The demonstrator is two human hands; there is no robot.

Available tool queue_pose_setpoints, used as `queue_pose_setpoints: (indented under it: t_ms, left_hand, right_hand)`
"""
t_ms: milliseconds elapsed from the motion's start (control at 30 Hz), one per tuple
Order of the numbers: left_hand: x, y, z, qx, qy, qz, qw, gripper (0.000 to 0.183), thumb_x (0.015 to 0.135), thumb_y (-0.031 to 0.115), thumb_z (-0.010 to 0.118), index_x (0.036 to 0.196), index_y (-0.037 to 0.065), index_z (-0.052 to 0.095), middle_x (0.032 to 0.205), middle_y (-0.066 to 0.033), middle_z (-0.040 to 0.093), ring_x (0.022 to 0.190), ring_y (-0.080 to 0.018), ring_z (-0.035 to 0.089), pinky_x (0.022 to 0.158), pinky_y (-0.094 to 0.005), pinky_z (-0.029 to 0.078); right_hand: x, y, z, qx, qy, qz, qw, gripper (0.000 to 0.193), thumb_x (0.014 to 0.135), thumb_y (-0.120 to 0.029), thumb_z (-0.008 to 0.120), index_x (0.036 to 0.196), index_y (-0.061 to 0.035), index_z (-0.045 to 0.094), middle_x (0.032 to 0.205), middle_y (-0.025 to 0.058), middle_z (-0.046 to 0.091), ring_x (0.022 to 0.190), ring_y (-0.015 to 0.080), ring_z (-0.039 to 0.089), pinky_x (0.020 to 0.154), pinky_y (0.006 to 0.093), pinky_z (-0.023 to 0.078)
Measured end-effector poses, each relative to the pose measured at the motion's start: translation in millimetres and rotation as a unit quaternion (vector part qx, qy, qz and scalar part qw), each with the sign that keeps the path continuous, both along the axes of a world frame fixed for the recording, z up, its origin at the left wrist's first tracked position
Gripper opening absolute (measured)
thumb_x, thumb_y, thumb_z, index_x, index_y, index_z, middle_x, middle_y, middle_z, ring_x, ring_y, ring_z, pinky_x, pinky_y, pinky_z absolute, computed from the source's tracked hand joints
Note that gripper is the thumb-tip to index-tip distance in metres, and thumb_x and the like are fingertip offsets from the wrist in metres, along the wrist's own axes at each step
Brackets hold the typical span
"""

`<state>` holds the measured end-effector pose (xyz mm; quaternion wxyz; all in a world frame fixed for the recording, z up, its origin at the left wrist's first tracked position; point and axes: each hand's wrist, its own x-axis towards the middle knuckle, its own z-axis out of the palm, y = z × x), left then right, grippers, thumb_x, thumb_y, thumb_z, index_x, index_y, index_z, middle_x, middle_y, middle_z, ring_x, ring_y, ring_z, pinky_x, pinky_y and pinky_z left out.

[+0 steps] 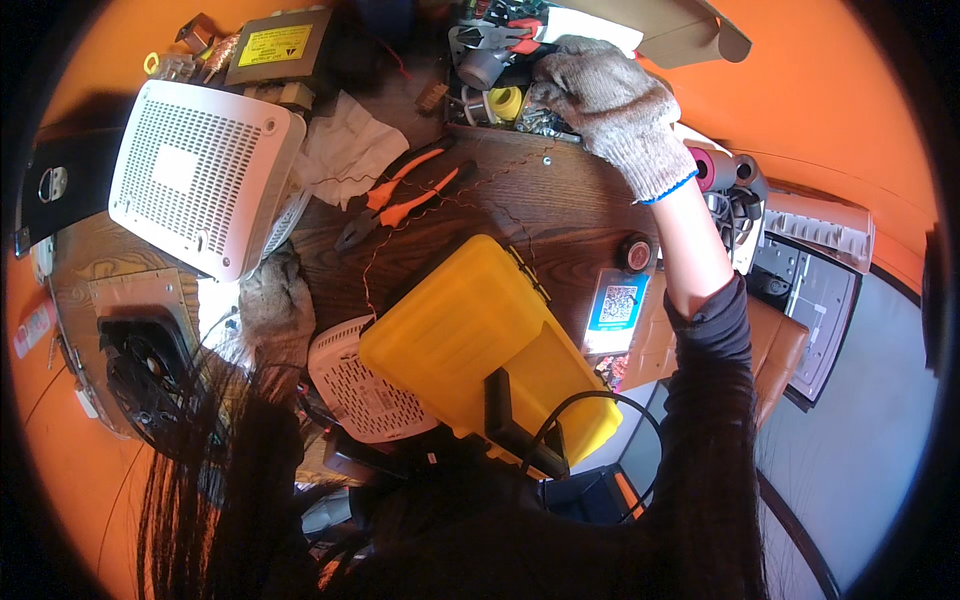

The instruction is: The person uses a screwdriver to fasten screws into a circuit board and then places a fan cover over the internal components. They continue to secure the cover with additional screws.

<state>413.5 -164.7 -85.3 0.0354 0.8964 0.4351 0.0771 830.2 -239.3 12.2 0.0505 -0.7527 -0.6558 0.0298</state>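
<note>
My right hand (610, 100), in a grey knit glove with a blue cuff, reaches into a tool tray (495, 132) at the far side of the table. Its fingers are curled over small metal parts (540, 120); whatever they grip is hidden. Beside them lie red-handled pliers (490, 40), a spool of wire (478, 105) and a yellow roll (506, 102). My gloved left hand (277, 305) is next to the lower corner of a white perforated casing (200, 170), its fingers mostly hidden. Orange-handled pliers (395, 200) lie mid-table.
An upturned yellow plastic box (460, 340) stands near me, partly over a second white perforated casing (365, 385). Thin copper wire (368, 270) trails across the wood. A labelled transformer (280, 50) sits far left, a black fan-like part (150, 370) near left. A small round tin (635, 253) is at right.
</note>
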Motion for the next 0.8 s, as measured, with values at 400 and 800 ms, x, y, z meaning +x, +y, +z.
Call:
queue_pose_setpoints:
  t_ms: [400, 800]
  left_hand:
    - [6.8, 2.2, 4.5, 0.014, -0.054, -0.022, 0.998, 0.028, 0.087, 0.022, 0.056, 0.105, 0.001, 0.062, 0.099, -0.0207, 0.064, 0.087, -0.0379, 0.061, 0.078, -0.0462, 0.05]
    - [4.6, 2.2, 0.7, -0.011, -0.054, -0.006, 0.998, 0.027, 0.088, 0.019, 0.057, 0.109, 0.002, 0.061, 0.102, -0.0219, 0.063, 0.089, -0.0398, 0.06, 0.079, -0.0471, 0.049]
  right_hand:
    - [9.8, 6.2, -1.6, -0.065, 0.04, -0.02, 0.997, 0.023, 0.082, -0.022, 0.065, 0.102, -0.0116, 0.069, 0.103, 0.0094, 0.065, 0.097, 0.0316, 0.064, 0.083, 0.0414, 0.053]
    - [16.1, 16.6, 26.6, -0.111, 0.165, -0.135, 0.971, 0.026, 0.09, -0.034, 0.059, 0.102, -0.0132, 0.07, 0.087, 0.0141, 0.069, 0.084, 0.0316, 0.067, 0.074, 0.0401, 0.051]
